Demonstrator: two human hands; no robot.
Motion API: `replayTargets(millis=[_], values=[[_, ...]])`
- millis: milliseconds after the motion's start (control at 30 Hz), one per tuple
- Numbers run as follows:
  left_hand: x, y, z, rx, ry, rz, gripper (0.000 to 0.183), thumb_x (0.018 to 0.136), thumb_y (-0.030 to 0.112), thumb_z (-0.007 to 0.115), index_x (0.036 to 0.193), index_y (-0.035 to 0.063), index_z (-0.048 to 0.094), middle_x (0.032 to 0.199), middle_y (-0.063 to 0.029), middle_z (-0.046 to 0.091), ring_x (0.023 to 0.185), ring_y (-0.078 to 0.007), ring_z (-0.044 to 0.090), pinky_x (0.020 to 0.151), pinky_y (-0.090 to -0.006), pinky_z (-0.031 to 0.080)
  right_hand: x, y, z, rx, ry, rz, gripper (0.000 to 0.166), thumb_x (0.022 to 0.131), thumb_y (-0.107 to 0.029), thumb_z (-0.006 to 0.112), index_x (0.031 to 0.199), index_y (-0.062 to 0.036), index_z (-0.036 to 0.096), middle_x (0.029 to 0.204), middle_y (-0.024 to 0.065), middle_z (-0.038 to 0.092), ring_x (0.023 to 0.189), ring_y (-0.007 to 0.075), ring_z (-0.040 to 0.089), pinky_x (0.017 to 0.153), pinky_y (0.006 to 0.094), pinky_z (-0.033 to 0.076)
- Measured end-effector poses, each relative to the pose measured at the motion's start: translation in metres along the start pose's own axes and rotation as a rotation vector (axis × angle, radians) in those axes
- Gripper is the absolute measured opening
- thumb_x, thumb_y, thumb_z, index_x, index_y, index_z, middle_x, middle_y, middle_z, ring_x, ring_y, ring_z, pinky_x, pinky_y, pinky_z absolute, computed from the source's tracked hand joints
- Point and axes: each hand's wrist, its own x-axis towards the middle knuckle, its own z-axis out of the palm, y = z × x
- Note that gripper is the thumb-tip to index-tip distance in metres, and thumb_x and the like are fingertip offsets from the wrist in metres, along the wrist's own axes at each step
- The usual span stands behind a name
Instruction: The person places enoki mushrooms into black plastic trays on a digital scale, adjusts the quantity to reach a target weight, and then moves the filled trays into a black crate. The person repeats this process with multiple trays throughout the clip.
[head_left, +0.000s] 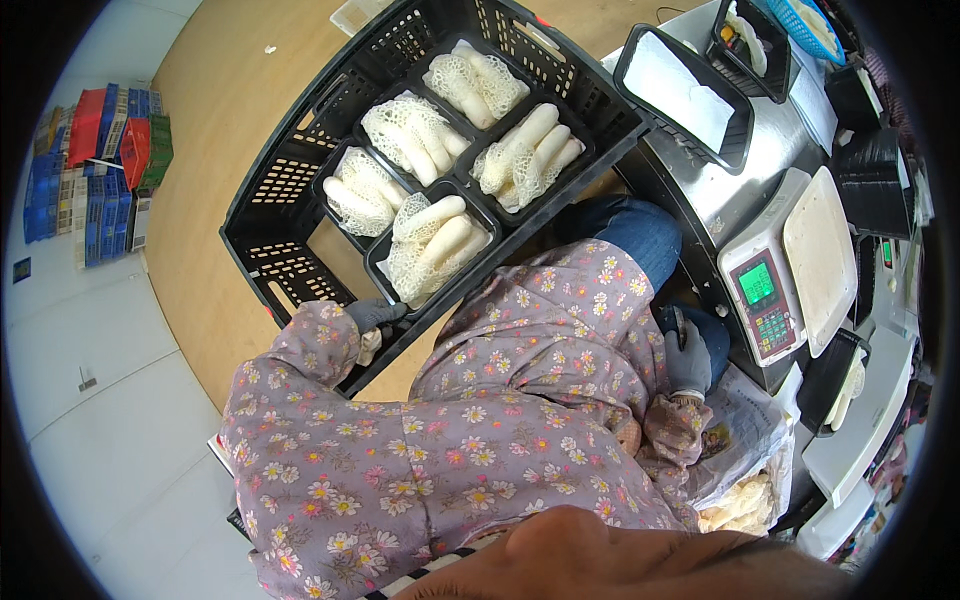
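Observation:
Before me a black slatted plastic crate (315, 161) holds several black trays of fresh bamboo fungus (427, 142), pale stalks with netted veils. My left hand (376, 313), in a grey glove, reaches into the crate's near left corner. Its fingers are on the corner of the nearest black tray (489, 217), which bears bamboo fungus (442, 244). My right hand (688, 360), also gloved, rests on my denim-covered knee at the right. Something dark shows at its fingers; whether this is a held object or the glove's dark coating is unclear.
A metal table (772, 154) at the right carries a digital scale (765, 285), a lined black tray (675, 90) and a blue basket (802, 30). A plastic bag (742, 442) with pale pieces lies by my right side. Coloured crates (105, 172) are stacked against the far left wall.

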Motion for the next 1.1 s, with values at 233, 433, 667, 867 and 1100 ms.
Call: replayTargets(millis=[233, 433, 667, 867, 1100], values=[[-0.004, 0.016, -0.005, 0.361, 0.043, -0.078, 0.057, 0.083, 0.056, 0.059, 0.101, 0.0023, 0.066, 0.079, -0.0037, 0.064, 0.070, -0.0135, 0.057, 0.064, -0.0304, 0.045, 0.002, -0.008, -0.002, -0.010, 0.000, -0.044, 0.044, 0.083, -0.039, 0.053, 0.121, -0.0156, 0.053, 0.104, 0.0204, 0.060, 0.092, 0.0404, 0.059, 0.076, 0.0484, 0.048], [-0.055, 0.157, -0.027, 1.019, 0.435, 0.473, 0.043, 0.083, 0.039, 0.062, 0.104, 0.0026, 0.065, 0.091, -0.0145, 0.067, 0.084, -0.0247, 0.065, 0.078, -0.0342, 0.049, 0.001, -0.012, -0.002, -0.037, 0.025, -0.028, 0.044, 0.083, -0.038, 0.053, 0.121, -0.0158, 0.053, 0.102, 0.0194, 0.061, 0.089, 0.0398, 0.060, 0.074, 0.0476, 0.049], [0.004, 0.233, 0.046, 1.252, 0.417, 0.919, 0.035, 0.086, 0.031, 0.056, 0.110, 0.0064, 0.060, 0.095, -0.0174, 0.061, 0.092, -0.0323, 0.059, 0.081, -0.0383, 0.046, -0.001, -0.026, -0.016, -0.052, 0.038, -0.013, 0.044, 0.083, -0.038, 0.052, 0.121, -0.0160, 0.054, 0.103, 0.0182, 0.061, 0.090, 0.0391, 0.060, 0.075, 0.0470, 0.049], [0.017, 0.247, 0.069, 1.179, 0.379, 0.756, 0.030, 0.083, 0.033, 0.059, 0.093, 0.0043, 0.064, 0.086, -0.0159, 0.063, 0.081, -0.0304, 0.061, 0.072, -0.0383, 0.047, -0.006, -0.010, -0.010, -0.029, 0.052, 0.019, 0.044, 0.083, -0.039, 0.052, 0.120, -0.0163, 0.054, 0.104, 0.0184, 0.061, 0.090, 0.0392, 0.060, 0.075, 0.0472, 0.049], [0.022, 0.238, 0.068, 0.840, 0.089, 0.894, 0.028, 0.086, 0.027, 0.059, 0.098, 0.0022, 0.061, 0.086, -0.0103, 0.062, 0.081, -0.0205, 0.058, 0.072, -0.0315, 0.046, -0.004, -0.020, -0.015, -0.055, 0.025, 0.031, 0.043, 0.083, -0.039, 0.052, 0.120, -0.0165, 0.054, 0.103, 0.0181, 0.061, 0.089, 0.0388, 0.061, 0.075, 0.0472, 0.049]])
